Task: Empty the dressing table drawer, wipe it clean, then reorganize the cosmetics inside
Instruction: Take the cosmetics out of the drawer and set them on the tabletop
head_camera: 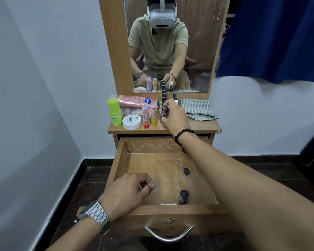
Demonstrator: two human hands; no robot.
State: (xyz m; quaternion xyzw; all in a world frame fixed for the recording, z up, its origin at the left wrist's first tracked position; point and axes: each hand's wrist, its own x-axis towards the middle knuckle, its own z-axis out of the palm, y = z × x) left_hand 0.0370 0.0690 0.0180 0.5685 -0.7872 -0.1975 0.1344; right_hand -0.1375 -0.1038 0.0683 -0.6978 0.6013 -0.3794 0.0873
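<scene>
The wooden drawer (120, 160) stands pulled out, its bottom marked with pale scribbles. Inside lie a small dark-capped bottle (186, 171), a dark lipstick tube (183, 196) near the front wall, and a small white item (168, 203) beside it. My right hand (174, 116) reaches over the tabletop and grips a dark-capped small bottle (164, 110) among the cosmetics there. My left hand (127, 192) hovers over the drawer's front left with its fingers curled; whether it holds anything is unclear.
On the tabletop stand a green bottle (114, 112), a white round tub (131, 122), two lip balm sticks (150, 115), a pink tube (136, 101) and a checked cloth (198, 109). A mirror (198, 51) rises behind. A blue curtain (272, 37) hangs at right.
</scene>
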